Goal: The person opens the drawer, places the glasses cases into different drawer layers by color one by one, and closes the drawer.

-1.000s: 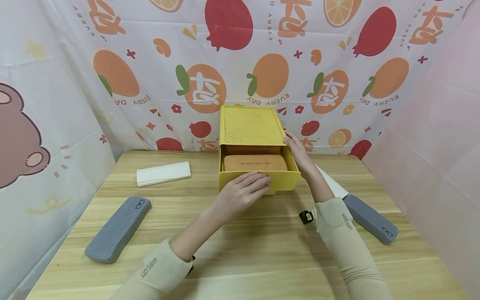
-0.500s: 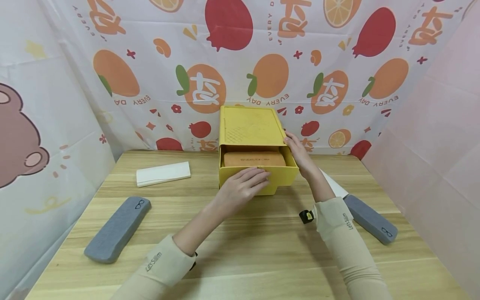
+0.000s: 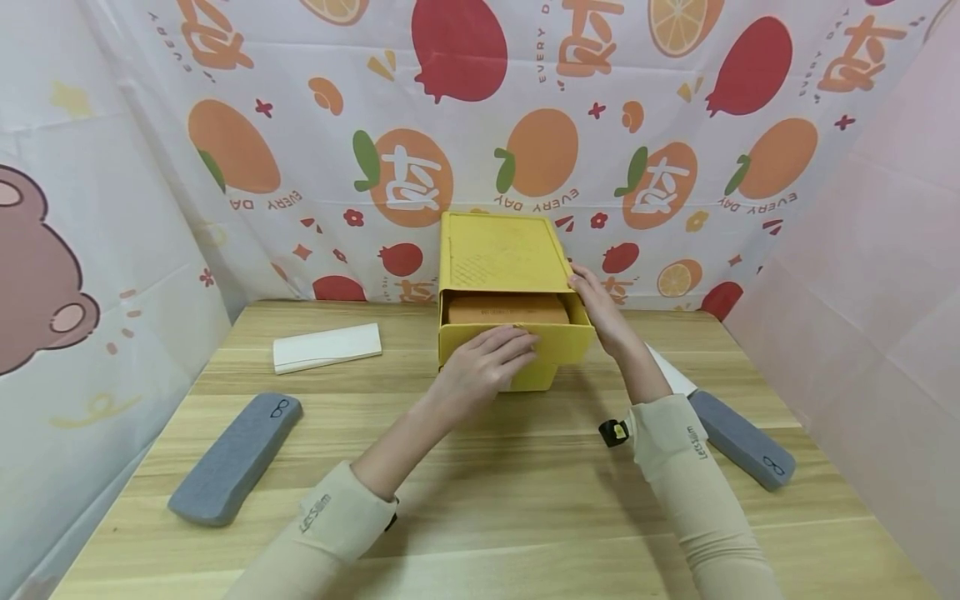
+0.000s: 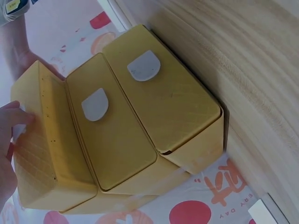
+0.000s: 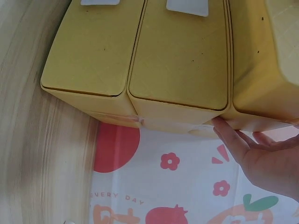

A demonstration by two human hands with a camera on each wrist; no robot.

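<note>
A yellow cabinet of three stacked drawers (image 3: pixel 504 250) stands at the back of the table. Its top drawer (image 3: pixel 558 340) sticks partway out, with a brown case (image 3: pixel 510 310) inside, partly under the cabinet's top. My left hand (image 3: pixel 480 367) has its fingers against the front of that drawer, over its white tab (image 4: pixel 18 131). The two lower drawers are closed, each with a white tab, as the left wrist view shows. My right hand (image 3: pixel 600 308) rests its fingers along the cabinet's right side; in the right wrist view the fingertips (image 5: pixel 222 127) touch the side wall.
On the wooden table (image 3: pixel 495 517), a white flat case (image 3: pixel 327 347) and a grey glasses case (image 3: pixel 236 458) lie at left. Another grey glasses case (image 3: pixel 742 440) and a white item (image 3: pixel 670 371) lie at right, partly behind my right arm. A fruit-print curtain (image 3: pixel 300 167) hangs behind.
The top drawer has slid inward with my left hand against it, and less of the brown case shows. My right hand has stayed at the cabinet's side.
</note>
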